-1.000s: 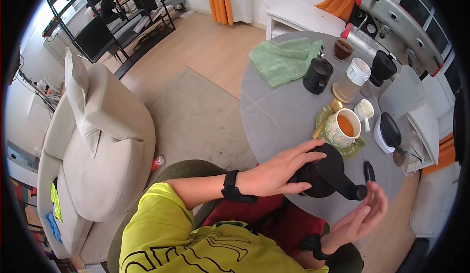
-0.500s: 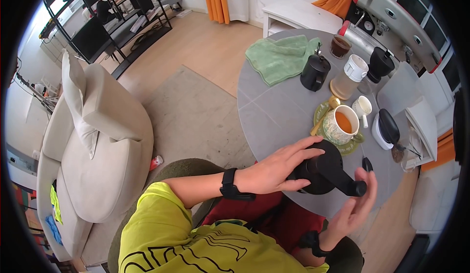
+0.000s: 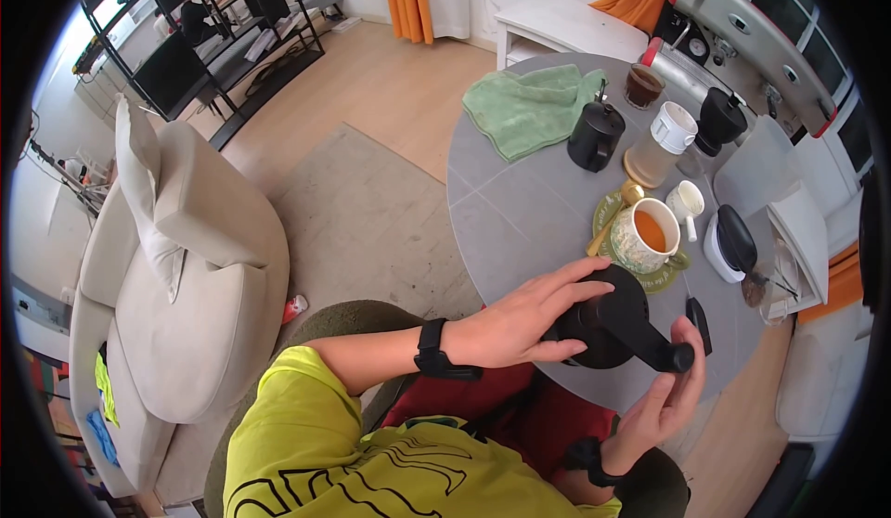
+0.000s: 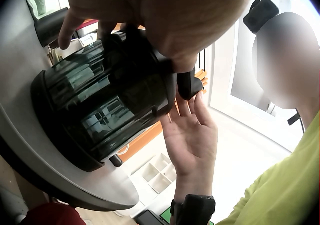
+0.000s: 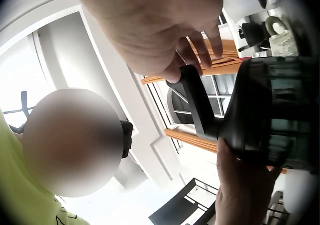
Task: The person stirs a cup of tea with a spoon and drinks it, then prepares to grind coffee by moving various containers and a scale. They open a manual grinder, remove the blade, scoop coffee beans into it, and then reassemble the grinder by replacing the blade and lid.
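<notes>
A dark canister [image 4: 95,100] with clear ribbed walls and a black crank on its lid stands at the near edge of the grey round table [image 3: 520,202]. My left hand [image 3: 506,328] grips the lid's side, thumb and fingers spread around it. At the crank's knob [image 3: 680,358] is my right hand [image 3: 661,408], its fingers fairly straight along the knob's far side and the palm open. Just beyond the canister sits a patterned cup [image 3: 636,249] of orange-brown liquid on a green saucer [image 3: 664,283]. A black-handled utensil [image 3: 698,323] lies right of the canister.
Farther back stand a black pitcher [image 3: 596,137], a white-topped clear container [image 3: 661,147], a small white cup [image 3: 686,200] and a glass of dark liquid [image 3: 642,86]. A green cloth [image 3: 529,110] covers the far left. An espresso machine [image 3: 742,45] stands behind the table.
The right hand has come up and left toward the crank knob, its fingers now alongside it. The left hand keeps its hold on the lid.
</notes>
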`<action>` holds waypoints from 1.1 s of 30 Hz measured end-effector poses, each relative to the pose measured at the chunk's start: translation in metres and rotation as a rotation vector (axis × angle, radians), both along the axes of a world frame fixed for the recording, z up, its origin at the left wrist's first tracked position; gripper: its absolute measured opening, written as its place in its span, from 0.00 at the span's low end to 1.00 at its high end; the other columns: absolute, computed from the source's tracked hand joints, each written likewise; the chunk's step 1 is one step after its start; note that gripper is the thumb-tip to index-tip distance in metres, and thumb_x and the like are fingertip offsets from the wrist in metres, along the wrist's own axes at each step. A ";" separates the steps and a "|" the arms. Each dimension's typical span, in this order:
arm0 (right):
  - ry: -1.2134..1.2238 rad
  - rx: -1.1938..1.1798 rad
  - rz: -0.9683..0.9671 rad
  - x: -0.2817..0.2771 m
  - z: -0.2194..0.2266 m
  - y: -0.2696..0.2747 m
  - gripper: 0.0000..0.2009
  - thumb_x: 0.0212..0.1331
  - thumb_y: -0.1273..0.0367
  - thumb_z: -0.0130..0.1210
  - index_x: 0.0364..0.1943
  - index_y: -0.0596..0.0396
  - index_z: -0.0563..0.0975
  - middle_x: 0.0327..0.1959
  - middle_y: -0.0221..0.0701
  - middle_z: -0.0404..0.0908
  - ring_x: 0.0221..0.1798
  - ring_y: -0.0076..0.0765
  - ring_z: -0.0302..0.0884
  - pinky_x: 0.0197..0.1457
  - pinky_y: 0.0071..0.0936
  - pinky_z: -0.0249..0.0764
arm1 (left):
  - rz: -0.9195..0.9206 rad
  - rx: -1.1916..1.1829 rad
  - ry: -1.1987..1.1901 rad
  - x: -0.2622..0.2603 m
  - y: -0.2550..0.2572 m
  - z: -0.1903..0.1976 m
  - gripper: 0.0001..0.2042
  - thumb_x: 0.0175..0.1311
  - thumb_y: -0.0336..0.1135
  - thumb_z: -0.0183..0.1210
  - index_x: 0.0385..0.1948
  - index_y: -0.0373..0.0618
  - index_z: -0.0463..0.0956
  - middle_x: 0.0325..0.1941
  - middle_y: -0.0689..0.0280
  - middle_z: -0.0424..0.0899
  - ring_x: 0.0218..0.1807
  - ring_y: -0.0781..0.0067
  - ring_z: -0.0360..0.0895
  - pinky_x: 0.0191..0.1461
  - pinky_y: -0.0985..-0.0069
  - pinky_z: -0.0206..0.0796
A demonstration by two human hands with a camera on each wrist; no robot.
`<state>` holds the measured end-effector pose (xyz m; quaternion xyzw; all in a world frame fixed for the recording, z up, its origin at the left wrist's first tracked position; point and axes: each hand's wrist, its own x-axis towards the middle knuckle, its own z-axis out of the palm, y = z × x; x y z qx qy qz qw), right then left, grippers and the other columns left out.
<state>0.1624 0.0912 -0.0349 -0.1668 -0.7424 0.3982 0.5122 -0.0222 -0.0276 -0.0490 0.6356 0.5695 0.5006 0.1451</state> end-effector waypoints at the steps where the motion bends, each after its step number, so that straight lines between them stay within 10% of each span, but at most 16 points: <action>1: -0.018 0.023 0.006 0.002 -0.002 0.002 0.22 0.66 0.66 0.46 0.58 0.70 0.65 0.57 0.53 0.69 0.61 0.51 0.69 0.67 0.46 0.63 | 0.002 -0.001 0.001 0.000 0.000 0.000 0.34 0.56 0.30 0.63 0.65 0.42 0.56 0.74 0.47 0.50 0.73 0.44 0.53 0.72 0.58 0.51; 33: 0.107 -0.043 -0.049 -0.001 -0.002 -0.001 0.26 0.68 0.60 0.48 0.61 0.67 0.62 0.48 0.50 0.76 0.55 0.48 0.73 0.63 0.44 0.65 | 0.013 0.001 -0.031 0.000 0.002 -0.002 0.32 0.59 0.36 0.63 0.64 0.43 0.60 0.73 0.50 0.53 0.71 0.46 0.57 0.70 0.58 0.55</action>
